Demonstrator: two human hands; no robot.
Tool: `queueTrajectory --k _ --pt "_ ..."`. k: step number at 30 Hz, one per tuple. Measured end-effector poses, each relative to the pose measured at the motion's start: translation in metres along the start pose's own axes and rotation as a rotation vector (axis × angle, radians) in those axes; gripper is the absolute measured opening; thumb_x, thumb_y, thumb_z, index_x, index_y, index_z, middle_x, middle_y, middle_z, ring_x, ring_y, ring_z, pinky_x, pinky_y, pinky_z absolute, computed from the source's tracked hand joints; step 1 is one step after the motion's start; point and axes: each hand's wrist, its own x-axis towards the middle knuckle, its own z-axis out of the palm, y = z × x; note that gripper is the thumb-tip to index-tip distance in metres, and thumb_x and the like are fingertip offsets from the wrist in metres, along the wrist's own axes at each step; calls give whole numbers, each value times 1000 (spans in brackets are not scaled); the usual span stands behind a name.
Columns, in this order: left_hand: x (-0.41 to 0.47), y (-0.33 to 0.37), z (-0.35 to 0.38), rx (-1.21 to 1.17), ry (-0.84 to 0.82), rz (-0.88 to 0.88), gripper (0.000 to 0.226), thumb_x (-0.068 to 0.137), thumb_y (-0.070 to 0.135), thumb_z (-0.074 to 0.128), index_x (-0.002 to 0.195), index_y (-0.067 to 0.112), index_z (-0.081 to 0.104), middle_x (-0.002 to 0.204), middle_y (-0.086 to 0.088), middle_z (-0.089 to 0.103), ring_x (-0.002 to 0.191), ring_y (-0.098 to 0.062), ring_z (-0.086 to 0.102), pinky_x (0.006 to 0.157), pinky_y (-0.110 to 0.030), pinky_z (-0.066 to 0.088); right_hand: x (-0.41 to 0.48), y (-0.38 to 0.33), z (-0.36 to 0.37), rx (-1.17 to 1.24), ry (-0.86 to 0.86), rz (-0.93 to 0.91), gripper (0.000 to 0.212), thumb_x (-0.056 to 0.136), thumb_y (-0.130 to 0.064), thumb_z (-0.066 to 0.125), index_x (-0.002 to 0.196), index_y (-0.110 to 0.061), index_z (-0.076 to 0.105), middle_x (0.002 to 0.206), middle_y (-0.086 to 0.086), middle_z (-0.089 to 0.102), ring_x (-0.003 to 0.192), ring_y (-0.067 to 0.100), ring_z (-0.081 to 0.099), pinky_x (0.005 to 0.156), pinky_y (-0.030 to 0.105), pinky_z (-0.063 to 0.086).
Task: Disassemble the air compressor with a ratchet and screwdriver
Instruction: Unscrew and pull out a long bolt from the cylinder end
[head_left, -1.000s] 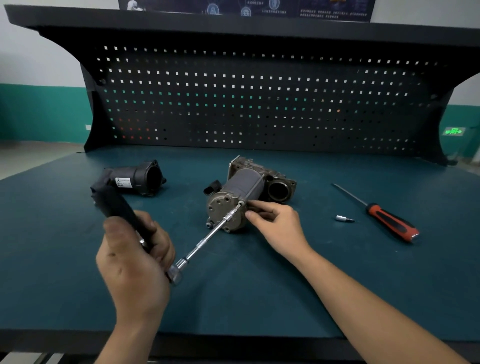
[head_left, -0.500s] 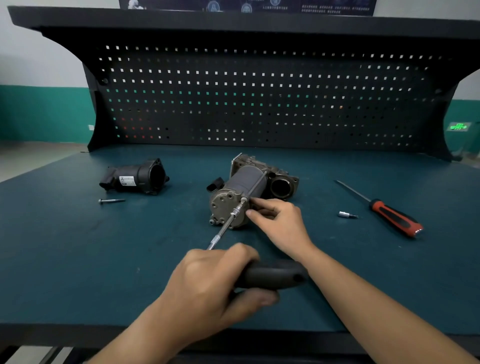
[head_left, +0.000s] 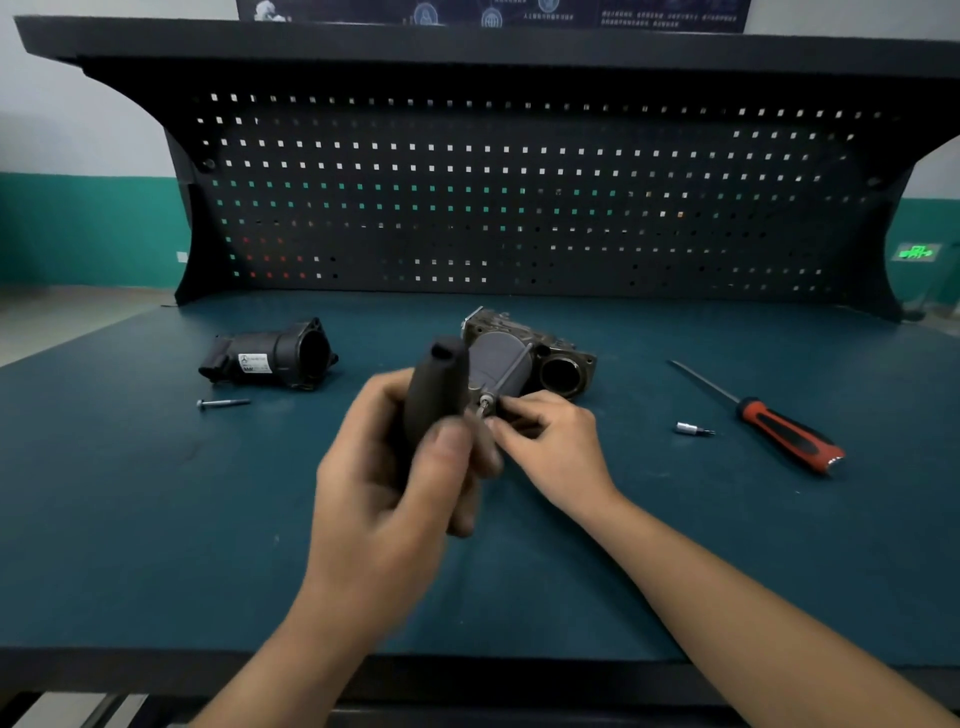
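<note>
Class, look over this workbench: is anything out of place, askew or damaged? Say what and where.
Nothing looks damaged or spilled. Two small loose parts could roll away: a bolt lying in front of the detached black housing, and a socket bit left of the screwdriver. The left hand grips the ratchet.

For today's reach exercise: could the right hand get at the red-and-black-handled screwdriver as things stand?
Probably yes. The red-and-black-handled screwdriver lies on the teal bench mat right of the right hand, only a small silver bit between them. Its fingers pinch the shaft of the black-handled ratchet and must let go first.
</note>
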Motion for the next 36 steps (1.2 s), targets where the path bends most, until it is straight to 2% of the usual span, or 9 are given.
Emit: queueTrajectory --k 3,6,8,11,16,23,27,31,36 --pt "15 4 1 -77 17 -57 15 76 31 49 77 16 51 46 11 45 38 3 33 37 -9 29 5 1 -5 19 -39 12 22 76 -6 72 97 -2 73 87 0 66 71 -3 55 71 -3 38" --pt "24 4 -5 -145 -5 -122 15 70 33 51 70 25 64 43 12 38 36 2 29 37 -7 26 34 8 -20 92 105 119 23 77 -4 65 98 -12 71 108 2 56 100 7 54 83 2 36" --pt "26 4 -10 -77 -102 -91 24 71 33 50 85 35 69 46 15 42 39 4 32 40 -7 29 61 23 -32 108 160 283 44 79 -10 62 122 -19 56 136 3 35 123 12 38 95 11 30" --pt "28 4 -16 105 -345 37 48 81 27 43 121 53 49 67 22 58 57 17 45 54 -2 36 79 49 -31 -27 -84 492 83 78 -17 66 147 -21 19 155 3 7 141 19 15 112 29 19" --pt "26 7 -18 232 -575 59 41 84 21 40 117 46 41 75 21 48 51 1 38 52 -10 33 69 82 -17 -40 -48 418 80 75 -16 71 143 -19 29 142 10 33 128 23 38 90 16 26" --pt "20 -1 -4 471 -873 239 20 88 43 53 96 26 46 72 15 37 59 8 35 57 -1 26 69 78 -17 -277 -14 308 50 82 -29 67 124 -10 47 123 15 48 110 30 50 77 24 33" --pt "17 2 -6 365 -448 188 20 90 54 44 81 37 51 61 15 42 50 9 35 48 -5 30 67 73 -21 -480 -20 240 38 96 -27 45 129 -8 47 120 19 54 107 34 52 79 32 39" --pt "33 7 -17 -163 216 -189 35 81 54 50 59 27 56 37 14 37 28 0 24 38 -4 22 66 71 -25 -598 -46 183 38 100 -26 34 133 -11 45 117 21 55 104 35 54 77 34 42" --pt "35 -13 -54 -474 746 -395 40 98 43 30 65 22 39 40 10 22 30 -4 20 29 -14 19 65 70 -25 -600 -68 187 38 100 -25 34 135 -13 43 119 20 55 105 35 54 77 34 42"
